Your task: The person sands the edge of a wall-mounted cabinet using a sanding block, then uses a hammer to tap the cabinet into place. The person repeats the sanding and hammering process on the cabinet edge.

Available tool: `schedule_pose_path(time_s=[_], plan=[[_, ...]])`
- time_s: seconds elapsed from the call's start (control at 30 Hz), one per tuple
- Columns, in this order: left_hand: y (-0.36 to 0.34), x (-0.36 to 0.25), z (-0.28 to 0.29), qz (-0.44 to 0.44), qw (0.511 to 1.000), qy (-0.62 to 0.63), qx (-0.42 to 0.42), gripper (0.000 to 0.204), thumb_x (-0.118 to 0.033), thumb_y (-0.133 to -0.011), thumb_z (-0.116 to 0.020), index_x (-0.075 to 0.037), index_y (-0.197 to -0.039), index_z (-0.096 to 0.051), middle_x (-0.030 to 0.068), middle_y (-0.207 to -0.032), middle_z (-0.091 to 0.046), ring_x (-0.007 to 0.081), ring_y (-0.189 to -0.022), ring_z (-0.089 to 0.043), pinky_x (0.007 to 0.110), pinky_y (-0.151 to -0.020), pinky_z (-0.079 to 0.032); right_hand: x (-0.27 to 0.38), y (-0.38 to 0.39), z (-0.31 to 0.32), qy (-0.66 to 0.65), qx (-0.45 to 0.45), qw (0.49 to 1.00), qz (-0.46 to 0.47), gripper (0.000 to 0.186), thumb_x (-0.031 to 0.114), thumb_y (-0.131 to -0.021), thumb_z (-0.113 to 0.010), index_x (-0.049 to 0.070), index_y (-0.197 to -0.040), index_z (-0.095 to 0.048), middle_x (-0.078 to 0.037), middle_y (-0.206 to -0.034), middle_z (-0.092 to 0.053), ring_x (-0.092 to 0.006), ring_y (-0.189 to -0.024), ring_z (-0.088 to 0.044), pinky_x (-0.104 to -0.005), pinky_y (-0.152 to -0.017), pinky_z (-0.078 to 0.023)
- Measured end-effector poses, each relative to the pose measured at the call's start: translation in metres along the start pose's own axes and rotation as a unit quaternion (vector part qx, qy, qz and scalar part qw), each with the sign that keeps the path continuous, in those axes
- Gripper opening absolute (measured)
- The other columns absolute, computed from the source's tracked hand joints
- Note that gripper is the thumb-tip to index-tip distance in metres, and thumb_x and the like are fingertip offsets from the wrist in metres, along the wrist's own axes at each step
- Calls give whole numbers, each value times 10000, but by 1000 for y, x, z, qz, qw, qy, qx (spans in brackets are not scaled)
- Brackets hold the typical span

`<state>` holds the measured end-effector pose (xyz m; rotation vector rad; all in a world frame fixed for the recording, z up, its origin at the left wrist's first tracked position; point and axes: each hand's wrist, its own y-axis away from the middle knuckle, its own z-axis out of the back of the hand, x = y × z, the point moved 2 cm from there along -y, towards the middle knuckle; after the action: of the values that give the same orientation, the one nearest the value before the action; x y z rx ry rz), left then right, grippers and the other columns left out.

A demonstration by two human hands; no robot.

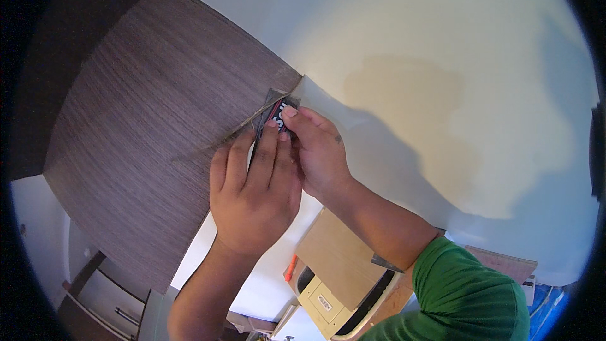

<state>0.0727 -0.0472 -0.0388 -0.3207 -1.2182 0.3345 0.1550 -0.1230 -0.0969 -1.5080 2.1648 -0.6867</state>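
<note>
A small flat dark piece with a printed label and a thin red line (276, 113) lies at the lower edge of a brown wood-grain panel (145, 82). My right hand (322, 151) grips it, thumb on its face and the other fingers partly hidden behind. My left hand (255, 183) has its fingers stretched out, with some fingertips resting on the same piece; its thumb is hidden. A thin, loose-looking strip (249, 120) runs slantwise across the panel beside the fingertips and passes over the piece near the panel's corner.
A pale wall (410, 38) borders the panel on the right and carries shadows. Below are a beige case (325, 303) with a brown board (341, 259) over it and an orange-red object (291, 268). Further right lie a wooden plank (505, 263) and blue sheeting (552, 312).
</note>
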Motion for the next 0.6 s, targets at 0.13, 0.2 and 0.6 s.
schedule_pose_path(time_s=[0.13,0.2,0.6], plan=[[-1,4,-12,-1,1000,-1,7,347,-177,-729,-669,-30,-1042,-683,146,-1101,-597,314,-1106,-536,466,-944,-407,0,-1,3,-12,20,1000,1,188,192,-985,-533,46,-898,-614,-9,-825,-618,-82,-763,-559,-250,-696,-471],[0,9,-20,-1,1000,4,4,346,-179,-730,-670,-31,-1042,-683,145,-1100,-597,314,-1105,-536,465,-943,-407,-3,-4,5,-18,29,999,22,184,187,-983,-533,46,-896,-612,-7,-826,-618,-81,-762,-559,-244,-695,-469],[-2,-1,-22,-16,1000,-8,15,340,-189,-735,-673,-35,-1038,-684,140,-1093,-597,311,-1097,-536,462,-936,-409,0,2,4,-9,24,999,25,189,175,-980,-529,37,-868,-594,1,-797,-591,-62,-743,-539,-231,-671,-460]])
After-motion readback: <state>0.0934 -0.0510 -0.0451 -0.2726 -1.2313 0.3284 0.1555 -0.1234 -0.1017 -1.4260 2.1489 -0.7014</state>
